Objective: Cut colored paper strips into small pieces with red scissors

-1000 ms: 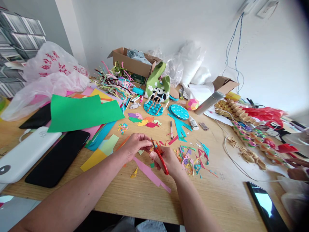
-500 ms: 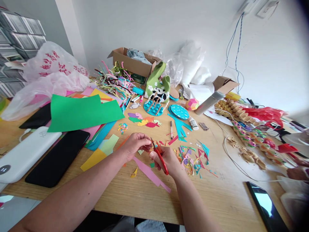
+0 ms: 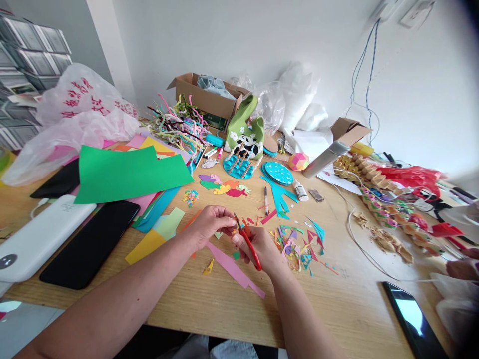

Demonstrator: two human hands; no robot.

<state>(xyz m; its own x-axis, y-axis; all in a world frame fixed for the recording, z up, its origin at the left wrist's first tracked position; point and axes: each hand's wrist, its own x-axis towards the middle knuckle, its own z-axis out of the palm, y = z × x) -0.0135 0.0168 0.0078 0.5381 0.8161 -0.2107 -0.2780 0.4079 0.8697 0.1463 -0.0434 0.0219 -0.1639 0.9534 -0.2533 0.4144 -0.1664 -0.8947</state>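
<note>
My right hand [image 3: 262, 249] is closed around red-handled scissors [image 3: 251, 249], their blades angled up and left toward my other hand. With fingers pinched together, my left hand [image 3: 211, 224] holds a small piece of paper at the blade tips, mostly hidden by the fingers. Under and near my hands lie a pink paper strip [image 3: 232, 267] and a small yellow scrap [image 3: 208, 267]. Just beyond are several cut-out paper fish [image 3: 224, 186] in different colours and a little heap of tiny paper bits [image 3: 190, 198]. Colourful offcuts [image 3: 294, 244] are scattered right of my right hand.
Green paper [image 3: 130, 174], a white power bank [image 3: 41, 234] and a black phone [image 3: 90, 244] lie left. A pen [image 3: 266, 201], glue bottle [image 3: 300, 191] and grey flask [image 3: 325, 159] stand or lie beyond. Another phone [image 3: 411, 319] and a person's hand [image 3: 462, 269] are at right.
Almost nothing differs. My hands and the scissors keep the same place, and the view has shifted very slightly.
</note>
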